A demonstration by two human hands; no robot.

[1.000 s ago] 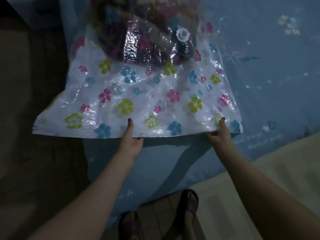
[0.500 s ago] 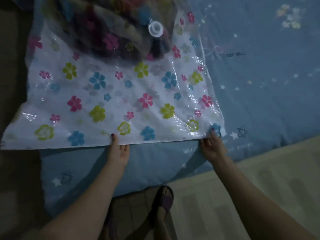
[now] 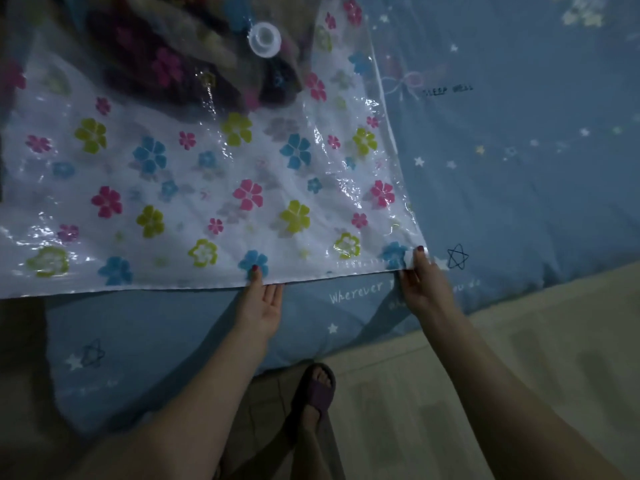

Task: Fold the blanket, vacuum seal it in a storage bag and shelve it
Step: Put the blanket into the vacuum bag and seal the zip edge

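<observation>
— Where did the one view look from?
— From the person's head, facing forward and steeply down, close over the bed (image 3: 519, 188); the near edge of the storage bag (image 3: 180, 188) and a sandalled foot (image 3: 317, 389) sat in frame

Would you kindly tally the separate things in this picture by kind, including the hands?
Storage bag: 1
Valve on the bag: 1
Blanket inside the bag: 1
Blue bedsheet: 1
Hands: 2, the left hand and the right hand, both pinching the bag's near edge
Slipper: 1
Total: 7
</observation>
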